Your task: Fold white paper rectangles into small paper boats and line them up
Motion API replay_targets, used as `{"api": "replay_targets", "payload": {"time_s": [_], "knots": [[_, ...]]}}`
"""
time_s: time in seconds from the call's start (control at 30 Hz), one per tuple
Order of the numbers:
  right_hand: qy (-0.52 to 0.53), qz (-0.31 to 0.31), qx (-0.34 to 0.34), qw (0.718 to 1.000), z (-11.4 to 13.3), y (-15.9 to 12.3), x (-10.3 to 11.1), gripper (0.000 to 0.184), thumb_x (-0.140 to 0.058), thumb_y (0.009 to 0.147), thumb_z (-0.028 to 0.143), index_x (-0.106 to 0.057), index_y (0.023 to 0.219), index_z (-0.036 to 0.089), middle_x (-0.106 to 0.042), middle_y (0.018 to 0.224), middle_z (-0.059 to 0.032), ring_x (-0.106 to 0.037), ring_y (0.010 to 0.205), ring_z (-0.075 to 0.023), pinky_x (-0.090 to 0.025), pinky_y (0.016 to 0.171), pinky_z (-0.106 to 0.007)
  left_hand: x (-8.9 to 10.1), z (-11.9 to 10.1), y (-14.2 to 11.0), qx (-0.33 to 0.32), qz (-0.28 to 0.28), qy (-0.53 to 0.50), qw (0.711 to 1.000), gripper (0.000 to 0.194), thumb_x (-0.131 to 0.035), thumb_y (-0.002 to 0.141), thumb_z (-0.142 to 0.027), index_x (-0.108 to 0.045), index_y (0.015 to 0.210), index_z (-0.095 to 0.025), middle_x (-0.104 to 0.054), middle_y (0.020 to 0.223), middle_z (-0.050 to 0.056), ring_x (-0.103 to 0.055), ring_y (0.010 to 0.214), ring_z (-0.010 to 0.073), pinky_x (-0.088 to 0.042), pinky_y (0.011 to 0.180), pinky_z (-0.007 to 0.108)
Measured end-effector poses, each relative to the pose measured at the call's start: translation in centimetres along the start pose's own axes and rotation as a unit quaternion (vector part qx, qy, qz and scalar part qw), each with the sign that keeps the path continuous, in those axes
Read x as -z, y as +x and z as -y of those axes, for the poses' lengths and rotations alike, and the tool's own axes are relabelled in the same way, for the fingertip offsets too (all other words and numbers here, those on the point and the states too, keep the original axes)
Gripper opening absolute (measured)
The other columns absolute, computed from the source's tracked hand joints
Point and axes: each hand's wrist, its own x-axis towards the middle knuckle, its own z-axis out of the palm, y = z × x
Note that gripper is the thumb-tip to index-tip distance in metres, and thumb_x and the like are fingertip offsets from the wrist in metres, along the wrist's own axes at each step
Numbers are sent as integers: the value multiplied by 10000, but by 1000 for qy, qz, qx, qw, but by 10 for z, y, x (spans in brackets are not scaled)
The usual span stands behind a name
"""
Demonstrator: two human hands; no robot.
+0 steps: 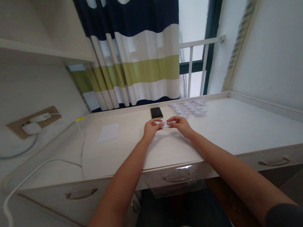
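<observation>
Between my two hands, above the white desk [228, 132], is a small piece of white paper [165, 124]. My left hand [153, 127] pinches its left side, and my right hand [179, 124] pinches the right side. Fingers partly cover the paper, so its exact shape is hard to tell. A dark phone [156, 112] lies just beyond my left hand. Behind my right hand, several folded white paper pieces [192, 108] lie in rows. Off to the left a flat stack or sheet of white paper [108, 132] rests on the desk.
A white cable [47, 162] loops over the desk's left side from plugs in a wall socket [33, 122]. Raised edging runs along the back and right of the desk. Drawers with handles [81, 194] are below the front edge. A striped curtain [147, 46] hangs behind.
</observation>
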Motion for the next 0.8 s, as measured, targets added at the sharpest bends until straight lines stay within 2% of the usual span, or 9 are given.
{"api": "replay_targets", "payload": {"time_s": [0.13,0.23,0.37,0.43,0.6,0.7,0.8], "knots": [[23,25,-8,999,2,-2,1,286,-716,502,284,-625,748,172,-599,634,27,-546,567,-89,-505,616,-280,2,1,1,20,29,-9,999,325,-713,498,-266,-598,780,-153,-388,462,-83,-437,480,52,-461,579,241],[68,51,-39,996,2,-3,2,330,-716,513,268,-615,817,192,-604,634,35,-560,585,-86,-497,629,-259,5,2,2,34,39,-12,999,330,-717,490,-266,-597,780,-163,-441,508,-66,-461,516,58,-440,582,227],[93,80,-98,988,1,-4,4,266,-711,533,284,-629,764,181,-615,639,14,-583,591,-94,-482,586,-216,7,3,3,57,58,-33,996,319,-716,491,-269,-598,768,-167,-456,518,-61,-465,522,54,-413,579,206],[86,84,-112,986,1,-4,4,234,-702,549,307,-635,726,170,-619,633,0,-594,592,-104,-474,564,-208,7,3,4,55,44,-27,997,295,-714,494,-270,-603,746,-166,-435,499,-66,-448,502,48,-400,564,196],[46,78,-96,991,-2,-3,5,248,-719,519,301,-640,703,155,-627,617,-7,-581,564,-101,-472,566,-219,5,4,5,44,1,0,999,264,-727,472,-255,-614,690,-158,-355,441,-87,-389,442,34,-379,526,188],[44,80,-86,992,-3,-2,5,252,-723,507,299,-637,687,145,-617,587,3,-560,527,-87,-473,571,-228,4,5,4,48,23,-52,997,291,-733,466,-245,-612,715,-157,-353,436,-94,-402,444,32,-379,525,185],[62,87,-89,990,-3,-2,5,256,-724,504,298,-631,682,141,-609,574,8,-550,509,-81,-467,554,-221,3,4,3,60,57,-105,991,305,-732,474,-234,-606,740,-154,-427,467,-80,-450,478,36,-383,535,182]]}}
